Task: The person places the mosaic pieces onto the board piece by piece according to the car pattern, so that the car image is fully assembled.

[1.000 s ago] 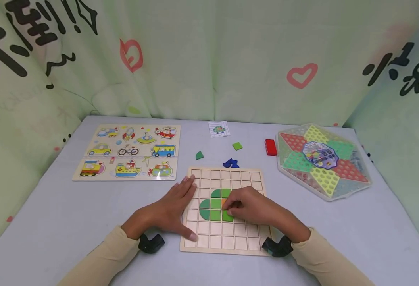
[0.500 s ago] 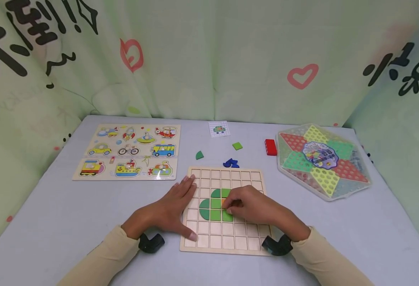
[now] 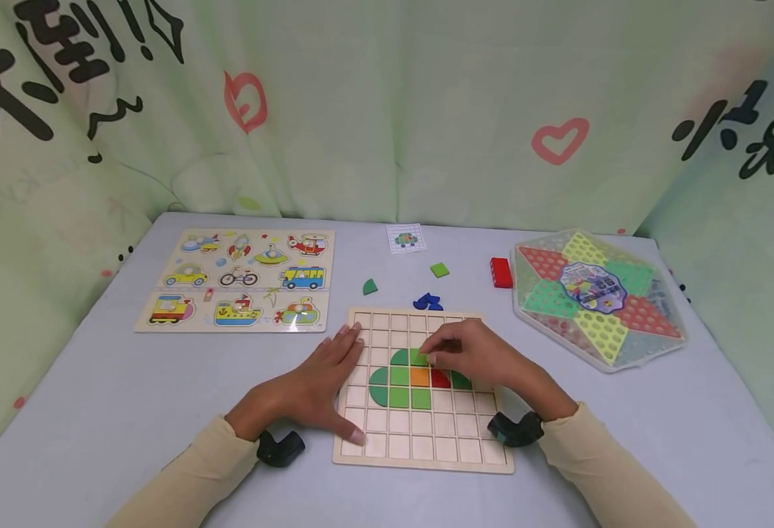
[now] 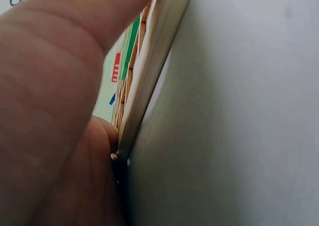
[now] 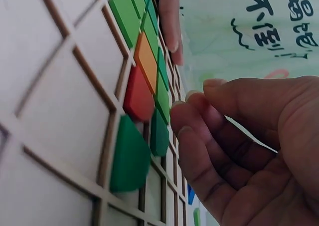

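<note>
A wooden grid board (image 3: pixel 420 444) lies in front of me in the head view. My left hand (image 3: pixel 317 378) rests spread along its left edge, fingers straight; the left wrist view shows the board's edge (image 4: pixel 154 51) beside it. Green tiles (image 3: pixel 399 397), an orange tile (image 3: pixel 420 377), a red tile (image 3: pixel 440 378) and dark green rounded tiles (image 3: pixel 378 396) sit in the cells. Above them is my right hand (image 3: pixel 476 352), fingers loosely bent. In the right wrist view its fingertips (image 5: pixel 192 96) are near the tiles and nothing shows between them.
Beyond the board lie blue pieces (image 3: pixel 428 301), a green square (image 3: pixel 439 270), a dark green piece (image 3: pixel 370 286) and a small pattern card (image 3: pixel 406 238). A vehicle puzzle board (image 3: pixel 235 282) stands left; a red block (image 3: pixel 501 273) and a hexagonal game box (image 3: pixel 598 297) are right.
My right hand has moved up and slightly right from the middle of the board, uncovering the orange, red and dark green tiles. The left hand stays in place.
</note>
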A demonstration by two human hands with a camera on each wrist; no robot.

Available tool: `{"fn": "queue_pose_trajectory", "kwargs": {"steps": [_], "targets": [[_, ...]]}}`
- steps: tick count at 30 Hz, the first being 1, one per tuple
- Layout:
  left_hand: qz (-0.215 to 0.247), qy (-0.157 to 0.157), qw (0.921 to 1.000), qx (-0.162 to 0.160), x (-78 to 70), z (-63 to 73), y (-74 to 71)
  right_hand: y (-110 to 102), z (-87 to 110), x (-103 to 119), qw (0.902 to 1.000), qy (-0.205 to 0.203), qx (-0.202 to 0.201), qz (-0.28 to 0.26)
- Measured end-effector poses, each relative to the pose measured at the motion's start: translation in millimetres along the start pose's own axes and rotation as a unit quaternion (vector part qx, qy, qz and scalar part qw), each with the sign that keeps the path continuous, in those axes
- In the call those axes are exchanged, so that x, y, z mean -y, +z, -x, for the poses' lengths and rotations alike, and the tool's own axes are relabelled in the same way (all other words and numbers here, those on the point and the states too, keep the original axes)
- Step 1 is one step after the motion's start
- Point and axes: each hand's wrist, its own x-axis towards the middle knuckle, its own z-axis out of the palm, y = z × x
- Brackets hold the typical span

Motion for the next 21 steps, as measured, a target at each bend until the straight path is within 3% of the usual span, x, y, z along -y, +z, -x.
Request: {"fn": "queue_pose_trajectory", "kwargs": {"steps": [13,21], "targets": [[0.003,-0.003,1.0000,-0.002,0.9,-0.8,1.5,-17.8,-19.3,-15.4,0.9915,0.049,-0.117,0.030],[0.002,-0.005,1.0000,-0.002,1.4,-1.2,2.4,-23.8,-30.9,-25.0,0.9844,0.072,-0.160,0.008]]}}
